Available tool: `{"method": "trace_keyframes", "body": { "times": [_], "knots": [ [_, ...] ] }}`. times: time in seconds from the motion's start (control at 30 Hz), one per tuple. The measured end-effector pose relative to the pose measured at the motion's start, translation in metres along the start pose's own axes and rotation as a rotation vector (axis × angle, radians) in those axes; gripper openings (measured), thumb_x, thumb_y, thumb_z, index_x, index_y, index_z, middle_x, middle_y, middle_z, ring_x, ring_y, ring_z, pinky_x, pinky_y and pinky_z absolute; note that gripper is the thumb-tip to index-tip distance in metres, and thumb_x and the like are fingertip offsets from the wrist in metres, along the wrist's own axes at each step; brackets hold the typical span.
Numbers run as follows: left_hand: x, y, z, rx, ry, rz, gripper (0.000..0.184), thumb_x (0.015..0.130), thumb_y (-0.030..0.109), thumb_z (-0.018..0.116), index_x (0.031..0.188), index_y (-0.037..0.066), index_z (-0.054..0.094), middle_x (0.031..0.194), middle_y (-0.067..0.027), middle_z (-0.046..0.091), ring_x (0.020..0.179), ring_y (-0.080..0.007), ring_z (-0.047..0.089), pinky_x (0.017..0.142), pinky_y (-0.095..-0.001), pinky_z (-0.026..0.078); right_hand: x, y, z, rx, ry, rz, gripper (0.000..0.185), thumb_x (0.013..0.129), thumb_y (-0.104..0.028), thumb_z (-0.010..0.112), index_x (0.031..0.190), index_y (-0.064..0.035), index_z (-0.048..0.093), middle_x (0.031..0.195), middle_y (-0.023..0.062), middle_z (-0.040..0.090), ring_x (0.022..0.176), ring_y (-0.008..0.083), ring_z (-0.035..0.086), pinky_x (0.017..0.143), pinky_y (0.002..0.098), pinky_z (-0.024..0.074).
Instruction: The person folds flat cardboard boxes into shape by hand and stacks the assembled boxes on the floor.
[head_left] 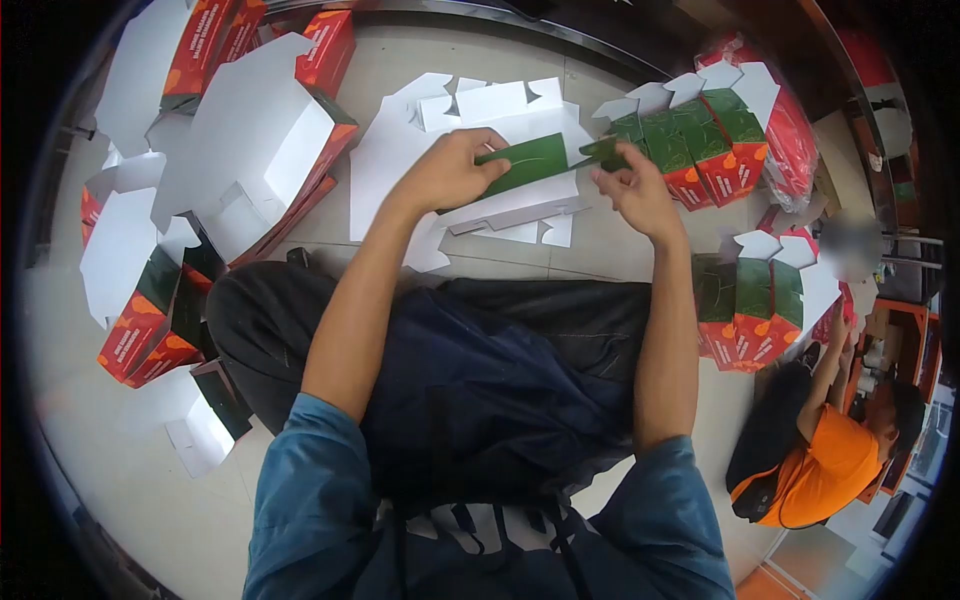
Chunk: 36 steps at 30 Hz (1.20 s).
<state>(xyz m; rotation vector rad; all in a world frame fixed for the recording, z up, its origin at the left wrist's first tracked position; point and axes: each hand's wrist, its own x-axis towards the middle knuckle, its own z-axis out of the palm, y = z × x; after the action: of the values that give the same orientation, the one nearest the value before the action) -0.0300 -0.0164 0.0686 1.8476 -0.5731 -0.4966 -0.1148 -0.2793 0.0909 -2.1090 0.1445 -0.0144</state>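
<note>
In front of me a partly folded cardboard box (pixel 385 165) lies on the floor, its white inner side up. One long green panel (pixel 530 165) of it stands folded at the middle. My left hand (pixel 455 172) grips this panel at its left end, thumb on the green face and fingers behind. At the panel's right end my right hand (pixel 635 190) pinches a small green flap (pixel 600 150) between thumb and fingers. White side flaps with notches stick out at the box's back and front.
Several open red and green boxes (pixel 250 130) stand at my left. On the right are rows of folded boxes (pixel 690 140), with more boxes (pixel 750 305) nearer me. A red plastic bag (pixel 790 160) lies behind them. A person in an orange shirt (pixel 825 465) sits at the right.
</note>
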Motion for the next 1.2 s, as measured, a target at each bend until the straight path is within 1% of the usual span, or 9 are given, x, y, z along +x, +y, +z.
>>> {"method": "trace_keyframes", "body": {
  "times": [0.03, 0.13, 0.23, 0.33, 0.63, 0.93, 1.07, 1.13, 1.2],
  "knots": [
    [-0.003, 0.017, -0.006, -0.098, -0.058, -0.147, 0.022, 0.088, 0.018, 0.062, 0.099, -0.001, 0.067, 0.082, -0.0184, 0.070, 0.080, -0.0285, 0.068, 0.074, -0.0357, 0.051, 0.002, -0.006, 0.001, 0.099, 0.023, -0.062, 0.034, 0.088, -0.014, 0.068, 0.115, 0.0051, 0.059, 0.095, 0.0110, 0.065, 0.075, 0.0171, 0.062, 0.064, 0.0305, 0.0500],
    [-0.008, 0.030, -0.014, 0.086, -0.110, -0.062, 0.024, 0.094, 0.020, 0.061, 0.104, -0.001, 0.066, 0.081, -0.0142, 0.069, 0.068, -0.0149, 0.063, 0.059, -0.0281, 0.051, 0.000, -0.036, 0.001, 0.155, -0.020, 0.229, 0.032, 0.085, -0.015, 0.072, 0.108, 0.0043, 0.062, 0.093, 0.0088, 0.062, 0.072, 0.0164, 0.059, 0.062, 0.0301, 0.0473],
    [-0.010, 0.027, -0.006, 0.121, -0.107, 0.026, 0.027, 0.094, 0.020, 0.060, 0.110, -0.001, 0.066, 0.079, -0.0146, 0.069, 0.064, -0.0166, 0.062, 0.060, -0.0303, 0.051, -0.004, -0.027, 0.026, -0.067, 0.085, -0.188, 0.027, 0.084, -0.011, 0.073, 0.104, 0.0029, 0.063, 0.092, 0.0086, 0.061, 0.070, 0.0182, 0.058, 0.062, 0.0319, 0.0467],
    [-0.010, 0.027, 0.000, 0.191, -0.114, 0.068, 0.025, 0.092, 0.017, 0.060, 0.110, -0.001, 0.067, 0.078, -0.0164, 0.068, 0.062, -0.0186, 0.060, 0.063, -0.0336, 0.049, -0.011, -0.037, 0.034, -0.167, 0.124, -0.312, 0.022, 0.083, -0.011, 0.073, 0.099, 0.0004, 0.065, 0.095, 0.0099, 0.060, 0.073, 0.0224, 0.059, 0.066, 0.0334, 0.0481],
    [-0.017, 0.033, -0.001, 0.185, -0.175, 0.164, 0.024, 0.092, 0.016, 0.061, 0.110, 0.002, 0.069, 0.077, -0.0158, 0.067, 0.067, -0.0193, 0.057, 0.068, -0.0345, 0.047, -0.011, -0.039, 0.033, -0.265, -0.111, -0.367, 0.014, 0.082, -0.010, 0.072, 0.093, -0.0022, 0.067, 0.114, 0.0090, 0.056, 0.091, 0.0274, 0.062, 0.074, 0.0368, 0.0506],
    [-0.017, 0.045, -0.008, 0.208, -0.083, 0.165, 0.024, 0.092, 0.016, 0.061, 0.109, 0.002, 0.069, 0.082, -0.0159, 0.069, 0.072, -0.0203, 0.063, 0.073, -0.0337, 0.049, -0.010, -0.039, 0.026, 0.083, 0.061, -0.321, 0.036, 0.080, 0.000, 0.073, 0.113, -0.0030, 0.060, 0.119, 0.0108, 0.054, 0.073, 0.0124, 0.059, 0.065, 0.0261, 0.0509],
    [-0.017, 0.043, -0.011, 0.264, 0.019, 0.244, 0.023, 0.093, 0.015, 0.060, 0.108, 0.000, 0.067, 0.086, -0.0147, 0.070, 0.073, -0.0188, 0.064, 0.069, -0.0329, 0.052, -0.011, -0.044, 0.029, 0.006, 0.221, -0.334, 0.049, 0.079, -0.007, 0.077, 0.123, -0.0043, 0.054, 0.127, 0.0123, 0.049, 0.074, 0.0139, 0.060, 0.065, 0.0271, 0.0519],
    [-0.017, 0.049, -0.008, -0.025, 0.170, 0.104, 0.022, 0.095, 0.014, 0.058, 0.109, -0.001, 0.064, 0.086, -0.0132, 0.070, 0.073, -0.0175, 0.064, 0.065, -0.0315, 0.054, -0.011, -0.047, 0.030, -0.081, 0.337, -0.279, 0.058, 0.078, -0.010, 0.079, 0.128, -0.0052, 0.051, 0.131, 0.0133, 0.046, 0.079, 0.0158, 0.061, 0.067, 0.0276, 0.0526],
    [-0.014, 0.065, -0.005, -0.420, 0.286, -0.005, 0.023, 0.096, 0.012, 0.055, 0.113, -0.002, 0.057, 0.087, -0.0094, 0.068, 0.077, -0.0157, 0.065, 0.061, -0.0299, 0.058, -0.014, -0.052, 0.037, -0.059, 0.285, -0.404, 0.063, 0.078, -0.012, 0.079, 0.132, -0.0052, 0.048, 0.133, 0.0146, 0.044, 0.089, 0.0185, 0.061, 0.069, 0.0289, 0.0531]
  ]
}}
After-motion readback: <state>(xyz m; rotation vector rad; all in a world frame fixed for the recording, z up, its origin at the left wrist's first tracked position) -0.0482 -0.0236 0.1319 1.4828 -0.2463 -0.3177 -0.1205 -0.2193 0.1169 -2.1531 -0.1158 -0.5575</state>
